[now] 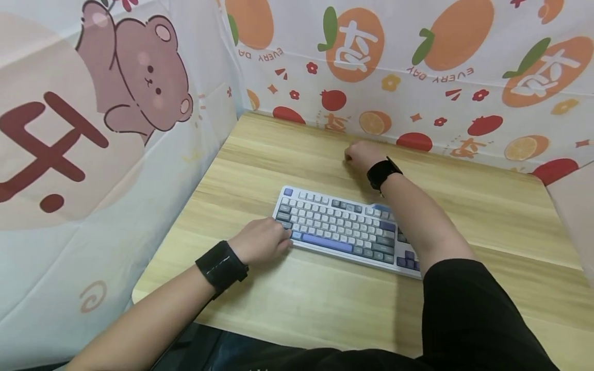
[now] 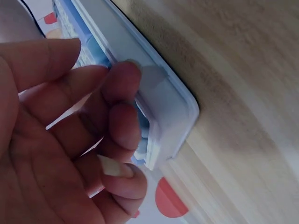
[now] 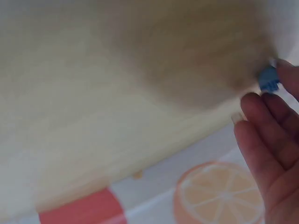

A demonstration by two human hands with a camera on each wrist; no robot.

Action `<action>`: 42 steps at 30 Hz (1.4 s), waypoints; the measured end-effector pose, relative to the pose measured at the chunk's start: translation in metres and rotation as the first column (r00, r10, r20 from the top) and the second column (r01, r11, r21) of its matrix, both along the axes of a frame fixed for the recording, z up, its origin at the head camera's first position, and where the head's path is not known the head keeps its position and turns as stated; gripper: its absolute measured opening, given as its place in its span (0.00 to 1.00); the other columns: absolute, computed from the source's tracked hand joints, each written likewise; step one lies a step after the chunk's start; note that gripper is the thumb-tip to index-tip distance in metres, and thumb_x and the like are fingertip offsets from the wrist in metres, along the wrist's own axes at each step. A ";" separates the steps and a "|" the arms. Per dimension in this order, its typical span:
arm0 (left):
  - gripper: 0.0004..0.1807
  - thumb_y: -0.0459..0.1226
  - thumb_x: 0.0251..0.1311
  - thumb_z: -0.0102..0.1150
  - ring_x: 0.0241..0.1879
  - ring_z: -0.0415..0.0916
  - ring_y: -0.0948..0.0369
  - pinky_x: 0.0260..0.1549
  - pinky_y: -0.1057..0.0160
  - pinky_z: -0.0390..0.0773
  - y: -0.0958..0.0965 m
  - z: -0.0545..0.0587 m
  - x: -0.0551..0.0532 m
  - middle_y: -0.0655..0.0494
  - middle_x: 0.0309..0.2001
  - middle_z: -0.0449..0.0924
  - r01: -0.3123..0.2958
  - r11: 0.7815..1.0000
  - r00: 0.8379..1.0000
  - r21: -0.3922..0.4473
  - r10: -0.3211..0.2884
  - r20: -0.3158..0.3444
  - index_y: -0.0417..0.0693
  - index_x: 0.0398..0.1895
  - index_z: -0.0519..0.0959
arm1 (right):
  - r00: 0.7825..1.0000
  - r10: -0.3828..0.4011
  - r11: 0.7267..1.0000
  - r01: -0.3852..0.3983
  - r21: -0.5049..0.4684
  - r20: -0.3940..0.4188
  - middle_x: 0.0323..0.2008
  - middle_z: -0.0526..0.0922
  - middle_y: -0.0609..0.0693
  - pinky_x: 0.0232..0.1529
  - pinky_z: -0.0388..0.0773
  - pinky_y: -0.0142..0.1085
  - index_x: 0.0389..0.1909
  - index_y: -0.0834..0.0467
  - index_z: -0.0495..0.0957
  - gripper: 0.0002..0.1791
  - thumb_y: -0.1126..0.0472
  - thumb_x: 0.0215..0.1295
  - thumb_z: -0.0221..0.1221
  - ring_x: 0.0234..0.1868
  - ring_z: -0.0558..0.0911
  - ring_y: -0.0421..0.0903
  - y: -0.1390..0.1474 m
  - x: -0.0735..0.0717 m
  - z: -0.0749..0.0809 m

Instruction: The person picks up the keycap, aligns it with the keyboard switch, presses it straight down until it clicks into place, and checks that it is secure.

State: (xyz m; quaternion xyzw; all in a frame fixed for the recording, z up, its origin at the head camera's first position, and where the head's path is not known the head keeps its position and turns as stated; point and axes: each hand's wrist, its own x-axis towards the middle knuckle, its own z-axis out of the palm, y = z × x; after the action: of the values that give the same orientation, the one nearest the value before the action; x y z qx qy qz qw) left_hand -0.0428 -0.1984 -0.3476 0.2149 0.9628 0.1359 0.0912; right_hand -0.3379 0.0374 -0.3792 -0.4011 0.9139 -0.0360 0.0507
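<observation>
A white keyboard (image 1: pixel 336 224) with white, grey and purple keys lies on the wooden table. At its front left corner is my left hand (image 1: pixel 262 239), fingers loosely bent. In the left wrist view those fingertips (image 2: pixel 124 77) are right at the side wall of the keyboard (image 2: pixel 173 109). My right hand (image 1: pixel 364 156) reaches past the keyboard to the far part of the table. Between thumb and fingertips it pinches a small blue piece (image 3: pixel 268 79) with dark markings, low over the tabletop. The right forearm covers part of the keyboard's right end in the head view.
The wooden table (image 1: pixel 250 154) is bounded at the back by a fruit-print cloth (image 1: pixel 297 46). Another cloth with a bear print (image 1: pixel 153 87) hangs along the left side. Each wrist wears a black band (image 1: pixel 221 269). The table's front edge runs close to the person's body.
</observation>
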 end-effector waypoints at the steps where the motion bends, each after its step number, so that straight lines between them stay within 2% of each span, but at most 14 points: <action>1: 0.20 0.41 0.66 0.58 0.18 0.64 0.63 0.18 0.65 0.64 0.000 0.001 -0.003 0.61 0.16 0.68 0.000 1.000 1.000 -0.008 0.000 -0.005 0.54 0.13 0.72 | 0.999 0.014 1.000 -0.013 -0.022 0.043 0.36 0.85 0.54 0.45 0.76 0.43 0.35 0.57 0.84 0.06 0.65 0.65 0.58 0.39 0.80 0.51 -0.002 0.004 0.002; 3: 0.22 0.42 0.65 0.59 0.18 0.64 0.64 0.17 0.66 0.63 -0.001 0.004 -0.009 0.62 0.15 0.68 -0.012 1.000 1.000 -0.014 0.012 -0.008 0.55 0.11 0.72 | 0.985 0.016 0.995 0.000 -0.096 0.171 0.34 0.84 0.53 0.43 0.75 0.40 0.34 0.57 0.84 0.04 0.65 0.63 0.60 0.37 0.78 0.49 -0.004 0.012 0.008; 5: 0.24 0.44 0.65 0.60 0.16 0.62 0.65 0.15 0.67 0.61 -0.001 0.009 -0.017 0.64 0.13 0.67 -0.046 0.999 0.999 0.002 0.046 -0.008 0.55 0.09 0.72 | 0.936 0.007 0.974 0.073 -0.214 0.352 0.33 0.83 0.52 0.41 0.76 0.39 0.34 0.58 0.83 0.03 0.65 0.61 0.61 0.35 0.78 0.47 -0.005 0.023 0.018; 7: 0.23 0.44 0.64 0.61 0.15 0.62 0.65 0.15 0.68 0.60 -0.001 0.018 -0.025 0.63 0.12 0.66 -0.099 0.993 0.995 0.057 0.101 -0.023 0.54 0.09 0.73 | 0.837 0.042 0.914 0.188 -0.359 0.545 0.35 0.83 0.54 0.44 0.79 0.42 0.37 0.60 0.82 0.04 0.66 0.62 0.61 0.36 0.80 0.47 -0.003 0.039 0.032; 9: 0.17 0.43 0.63 0.63 0.16 0.65 0.65 0.17 0.67 0.63 0.000 0.030 -0.033 0.62 0.15 0.71 -0.140 0.977 0.985 0.158 0.153 -0.075 0.50 0.16 0.80 | 0.719 0.138 0.817 0.305 -0.489 0.681 0.36 0.83 0.56 0.48 0.82 0.49 0.40 0.63 0.81 0.06 0.67 0.63 0.61 0.37 0.84 0.48 -0.001 0.060 0.046; 11: 0.08 0.42 0.62 0.65 0.21 0.69 0.63 0.20 0.66 0.67 0.004 0.040 -0.039 0.60 0.22 0.75 -0.141 0.950 0.971 0.278 0.188 -0.150 0.48 0.30 0.85 | 0.609 0.274 0.717 0.386 -0.580 0.745 0.38 0.83 0.58 0.50 0.81 0.53 0.42 0.65 0.80 0.07 0.70 0.64 0.60 0.38 0.86 0.50 0.002 0.085 0.058; 13: 0.13 0.40 0.61 0.67 0.28 0.73 0.62 0.26 0.64 0.73 0.010 0.046 -0.041 0.57 0.31 0.80 -0.099 0.913 0.954 0.395 0.200 -0.222 0.47 0.47 0.84 | 0.543 0.380 0.645 0.424 -0.636 0.748 0.39 0.84 0.59 0.49 0.81 0.53 0.43 0.65 0.80 0.08 0.72 0.64 0.60 0.38 0.87 0.51 0.004 0.111 0.066; 15: 0.20 0.39 0.60 0.68 0.33 0.75 0.60 0.30 0.61 0.76 0.016 0.047 -0.041 0.55 0.38 0.81 -0.040 0.876 0.950 0.480 0.183 -0.255 0.46 0.55 0.80 | 0.507 0.449 0.602 0.437 -0.668 0.736 0.38 0.85 0.58 0.47 0.82 0.50 0.44 0.66 0.80 0.09 0.73 0.64 0.60 0.37 0.87 0.50 0.006 0.135 0.070; 18: 0.22 0.38 0.59 0.68 0.35 0.76 0.61 0.33 0.60 0.79 0.025 0.045 -0.038 0.54 0.42 0.82 0.042 0.834 0.949 0.550 0.138 -0.283 0.46 0.57 0.79 | 0.490 0.477 0.567 0.463 -0.682 0.730 0.37 0.85 0.57 0.45 0.83 0.48 0.47 0.68 0.76 0.12 0.74 0.62 0.59 0.37 0.86 0.50 0.009 0.163 0.074; 20: 0.20 0.38 0.60 0.67 0.35 0.77 0.62 0.33 0.60 0.80 0.030 0.043 -0.036 0.55 0.41 0.83 0.077 0.820 0.947 0.567 0.117 -0.298 0.46 0.56 0.81 | 0.487 0.480 0.547 0.483 -0.683 0.729 0.36 0.85 0.56 0.44 0.84 0.48 0.47 0.67 0.72 0.13 0.75 0.62 0.59 0.36 0.87 0.50 0.009 0.174 0.075; 24: 0.16 0.38 0.60 0.67 0.34 0.77 0.64 0.33 0.58 0.81 0.036 0.039 -0.032 0.56 0.40 0.83 0.108 0.798 0.940 0.593 0.113 -0.322 0.46 0.51 0.84 | 0.485 0.477 0.521 0.516 -0.680 0.733 0.35 0.86 0.55 0.43 0.83 0.51 0.44 0.63 0.68 0.12 0.73 0.64 0.59 0.34 0.87 0.50 0.011 0.183 0.073; 29: 0.14 0.37 0.60 0.68 0.35 0.77 0.62 0.34 0.60 0.80 0.041 0.035 -0.029 0.56 0.40 0.83 0.128 0.781 0.939 0.611 0.103 -0.328 0.47 0.49 0.84 | 0.497 0.483 0.502 0.518 -0.693 0.721 0.34 0.87 0.55 0.42 0.83 0.53 0.40 0.62 0.70 0.08 0.72 0.66 0.59 0.32 0.87 0.49 0.017 0.191 0.066; 34: 0.12 0.35 0.59 0.67 0.35 0.77 0.63 0.35 0.63 0.80 0.045 0.031 -0.026 0.57 0.39 0.83 0.141 0.775 0.938 0.616 0.095 -0.334 0.47 0.47 0.84 | 0.518 0.470 0.485 0.524 -0.700 0.714 0.34 0.87 0.55 0.42 0.83 0.54 0.39 0.62 0.72 0.06 0.70 0.66 0.60 0.33 0.87 0.49 0.020 0.199 0.061; 42: 0.14 0.31 0.54 0.70 0.35 0.78 0.60 0.34 0.59 0.81 0.044 0.034 -0.025 0.53 0.39 0.84 0.083 0.786 0.943 0.613 0.136 -0.303 0.42 0.45 0.86 | 0.596 0.388 0.506 0.500 -0.702 0.703 0.36 0.85 0.62 0.44 0.82 0.54 0.40 0.63 0.76 0.07 0.63 0.68 0.61 0.35 0.87 0.53 0.029 0.202 0.062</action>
State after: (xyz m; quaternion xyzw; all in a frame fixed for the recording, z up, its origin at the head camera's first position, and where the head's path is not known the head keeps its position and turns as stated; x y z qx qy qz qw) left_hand -0.0683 -0.1544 -0.3137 0.2388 0.8693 0.4063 -0.1491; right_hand -0.1359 0.0667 -0.3174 -0.2725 0.6540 -0.6611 0.2471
